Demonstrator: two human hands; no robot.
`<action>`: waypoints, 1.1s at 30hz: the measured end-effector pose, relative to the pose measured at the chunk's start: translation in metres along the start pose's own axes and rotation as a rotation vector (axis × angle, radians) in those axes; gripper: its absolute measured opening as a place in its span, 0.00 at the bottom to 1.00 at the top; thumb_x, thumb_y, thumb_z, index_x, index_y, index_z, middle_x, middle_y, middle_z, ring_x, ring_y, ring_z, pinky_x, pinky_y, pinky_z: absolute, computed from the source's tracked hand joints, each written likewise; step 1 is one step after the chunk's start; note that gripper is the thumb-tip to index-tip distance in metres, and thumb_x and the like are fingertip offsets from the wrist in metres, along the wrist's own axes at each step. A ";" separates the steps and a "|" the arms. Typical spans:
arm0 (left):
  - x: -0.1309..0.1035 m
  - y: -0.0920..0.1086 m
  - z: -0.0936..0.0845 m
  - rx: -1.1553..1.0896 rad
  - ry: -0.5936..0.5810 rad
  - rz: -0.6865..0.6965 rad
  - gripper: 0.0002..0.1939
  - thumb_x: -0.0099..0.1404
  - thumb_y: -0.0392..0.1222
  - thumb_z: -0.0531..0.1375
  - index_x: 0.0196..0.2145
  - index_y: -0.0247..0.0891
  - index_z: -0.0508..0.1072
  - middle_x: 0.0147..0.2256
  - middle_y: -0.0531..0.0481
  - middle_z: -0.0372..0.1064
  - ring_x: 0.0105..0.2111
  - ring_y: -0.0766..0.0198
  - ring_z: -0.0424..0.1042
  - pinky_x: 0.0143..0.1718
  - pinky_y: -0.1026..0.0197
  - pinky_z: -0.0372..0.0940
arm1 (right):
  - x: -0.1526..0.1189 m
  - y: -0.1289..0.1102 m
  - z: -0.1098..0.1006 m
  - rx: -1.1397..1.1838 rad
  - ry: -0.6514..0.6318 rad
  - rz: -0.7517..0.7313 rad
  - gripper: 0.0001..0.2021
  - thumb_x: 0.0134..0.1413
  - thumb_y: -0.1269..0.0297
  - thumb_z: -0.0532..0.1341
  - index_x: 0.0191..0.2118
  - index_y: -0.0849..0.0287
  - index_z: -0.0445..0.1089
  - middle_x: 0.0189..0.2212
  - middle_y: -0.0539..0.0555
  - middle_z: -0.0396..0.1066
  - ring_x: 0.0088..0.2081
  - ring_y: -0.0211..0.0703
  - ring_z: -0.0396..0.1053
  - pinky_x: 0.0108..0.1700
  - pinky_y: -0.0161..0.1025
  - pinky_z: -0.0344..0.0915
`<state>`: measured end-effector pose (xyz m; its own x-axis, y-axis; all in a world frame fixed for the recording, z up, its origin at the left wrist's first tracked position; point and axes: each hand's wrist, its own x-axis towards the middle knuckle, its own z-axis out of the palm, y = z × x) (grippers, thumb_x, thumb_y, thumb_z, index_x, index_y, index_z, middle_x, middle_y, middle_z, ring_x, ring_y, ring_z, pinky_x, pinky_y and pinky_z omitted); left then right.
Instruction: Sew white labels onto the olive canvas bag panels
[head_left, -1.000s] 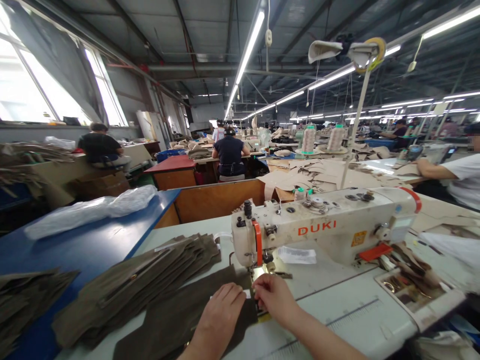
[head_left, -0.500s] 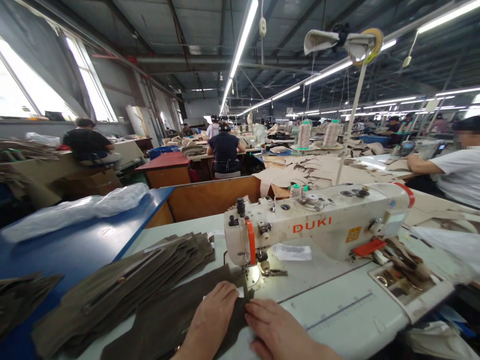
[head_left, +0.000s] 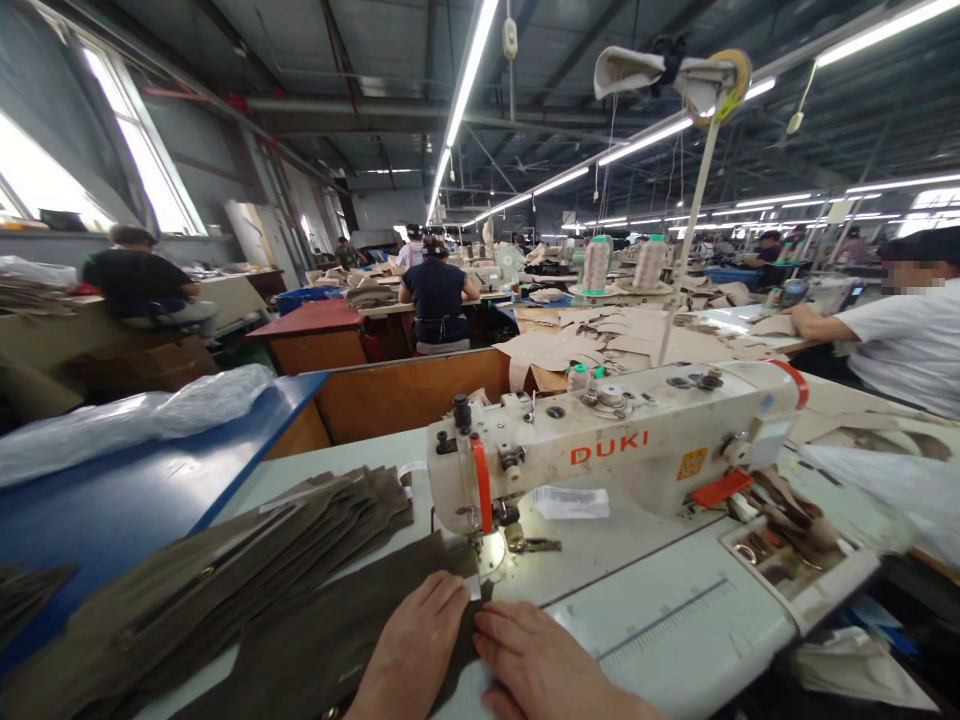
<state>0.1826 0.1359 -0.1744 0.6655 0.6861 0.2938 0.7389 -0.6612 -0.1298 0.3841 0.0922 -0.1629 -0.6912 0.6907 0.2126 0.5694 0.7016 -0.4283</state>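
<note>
A dark olive fabric piece [head_left: 315, 625] lies on the sewing machine table, its far end by the needle of the white DUKI sewing machine [head_left: 600, 450]. My left hand [head_left: 420, 640] is on this fabric, fingers bent and together, its thumb hidden. At its fingertips shows a small white tag [head_left: 473, 588], partly covered. My right hand [head_left: 536, 655] rests at the fabric's right edge with its fingers stretched out and its thumb apart. Both hands are just in front of the lit needle area and close to each other.
Stacked olive pieces [head_left: 262, 560] lie to the left, near a blue table [head_left: 247, 470] with plastic wrap [head_left: 202, 400]. An inset tray [head_left: 784, 575] with small parts is at the right. One co-worker [head_left: 900, 325] sits at the right, others further back.
The camera has turned slightly right, so the scene sits further left. My hands and the fabric stay almost in place relative to the machine.
</note>
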 end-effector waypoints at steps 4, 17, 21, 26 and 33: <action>-0.002 -0.001 0.004 0.022 0.014 0.013 0.21 0.56 0.21 0.50 0.43 0.35 0.72 0.40 0.46 0.75 0.44 0.55 0.73 0.48 0.52 0.70 | -0.002 0.001 0.001 -0.023 0.008 -0.002 0.24 0.62 0.59 0.55 0.59 0.69 0.63 0.59 0.64 0.62 0.61 0.50 0.56 0.64 0.41 0.51; -0.003 -0.001 0.007 0.052 0.048 0.007 0.21 0.56 0.22 0.51 0.43 0.38 0.72 0.41 0.48 0.75 0.43 0.57 0.74 0.46 0.55 0.71 | 0.001 0.002 0.000 -0.003 0.076 0.000 0.18 0.59 0.63 0.59 0.53 0.65 0.68 0.55 0.60 0.67 0.57 0.48 0.60 0.61 0.39 0.55; -0.003 0.001 0.003 0.061 0.055 -0.003 0.22 0.56 0.21 0.50 0.43 0.37 0.72 0.41 0.48 0.76 0.43 0.58 0.74 0.46 0.56 0.71 | 0.009 0.004 -0.008 -0.003 0.173 0.122 0.10 0.58 0.71 0.59 0.46 0.59 0.70 0.43 0.53 0.72 0.47 0.44 0.65 0.53 0.37 0.61; -0.001 0.005 -0.005 0.072 0.048 -0.006 0.24 0.55 0.20 0.49 0.43 0.38 0.72 0.40 0.49 0.76 0.42 0.60 0.74 0.45 0.59 0.71 | 0.025 0.010 -0.018 -0.188 0.149 0.117 0.05 0.58 0.70 0.61 0.41 0.59 0.69 0.37 0.53 0.71 0.42 0.45 0.65 0.48 0.39 0.63; -0.008 0.006 -0.004 0.200 0.148 0.128 0.23 0.56 0.23 0.48 0.44 0.33 0.73 0.42 0.45 0.77 0.42 0.58 0.76 0.42 0.58 0.73 | 0.032 0.009 -0.022 -0.352 0.122 0.034 0.02 0.58 0.68 0.62 0.37 0.61 0.70 0.34 0.54 0.71 0.38 0.46 0.66 0.44 0.40 0.63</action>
<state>0.1813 0.1251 -0.1739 0.7428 0.5394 0.3966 0.6659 -0.6563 -0.3547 0.3771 0.1250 -0.1403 -0.6230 0.7157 0.3159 0.7241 0.6803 -0.1135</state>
